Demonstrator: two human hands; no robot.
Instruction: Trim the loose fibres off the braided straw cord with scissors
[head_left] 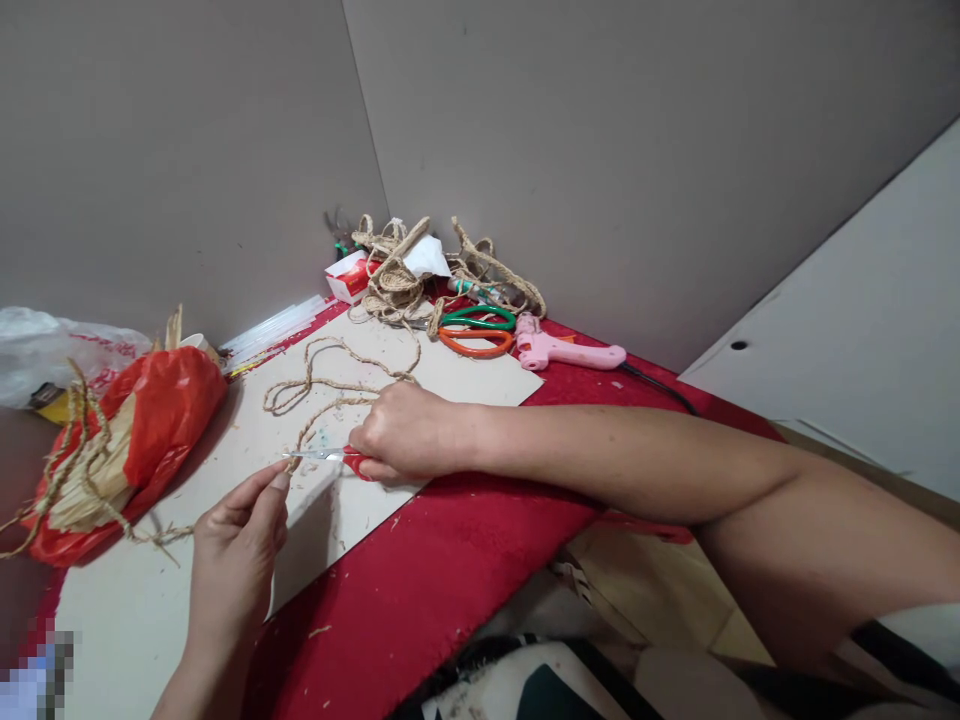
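Note:
My left hand (244, 530) pinches a thin braided straw cord (306, 432) near its end, above the white board (352, 520). In my right hand (412, 435) is a small pair of scissors (322, 454) with red handles. Their blades point left and meet the cord just beyond my left fingertips. Whether the cord is cut through I cannot tell. From there the cord runs up behind my right hand and loops across the board toward a tangled heap of straw rope (401, 280).
An orange-and-green-handled pair of scissors (476, 343) and a pink glue gun (570, 352) lie at the back right. Clear glue sticks (277, 328) lie along the wall. A red plastic bag (176, 400) with straw stands at left. Red cloth (390, 590) covers the table under the board.

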